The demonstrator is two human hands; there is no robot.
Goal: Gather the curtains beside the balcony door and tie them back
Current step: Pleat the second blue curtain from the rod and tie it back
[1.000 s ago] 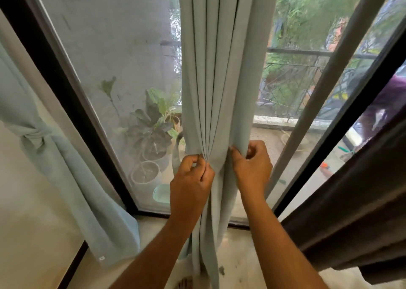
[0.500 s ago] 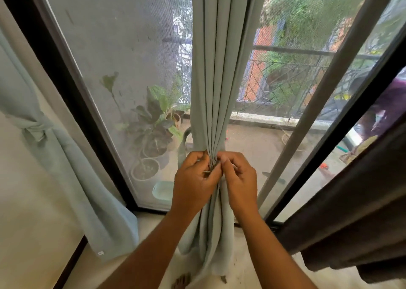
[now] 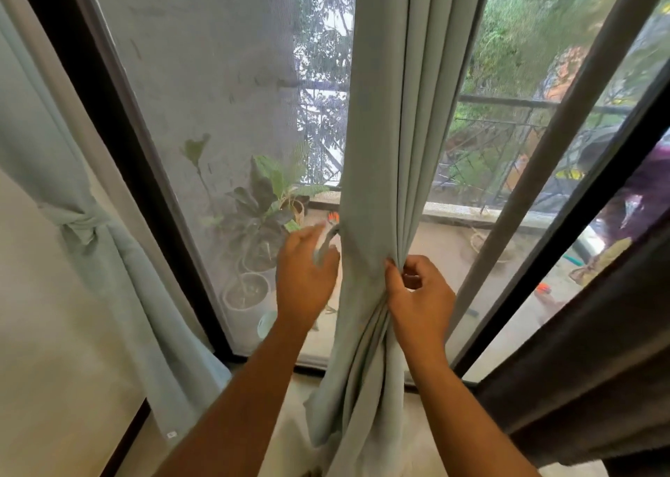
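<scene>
A pale green curtain [image 3: 384, 121] hangs in front of the balcony door, gathered into folds at waist height. My right hand [image 3: 418, 295] grips the bunched folds from the right, thumb and fingers curled round them. My left hand [image 3: 306, 277] has come off the curtain and is just left of it, with its fingers fairly straight and blurred. It touches a narrow tie-back strap [image 3: 327, 241] that loops out from the curtain's left edge. A second pale green curtain [image 3: 108, 259] hangs at the far left, knotted at its middle.
A dark brown curtain [image 3: 587, 375] hangs at the right. The black door frame [image 3: 119, 157] runs diagonally on the left, and a mesh screen [image 3: 217, 77] fills the door. Potted plants [image 3: 261, 215] and a railing [image 3: 507, 106] are outside on the balcony.
My left hand let go of the gathered folds and moved left and up to the strap. My right hand stayed on the curtain and now holds the bunch alone.
</scene>
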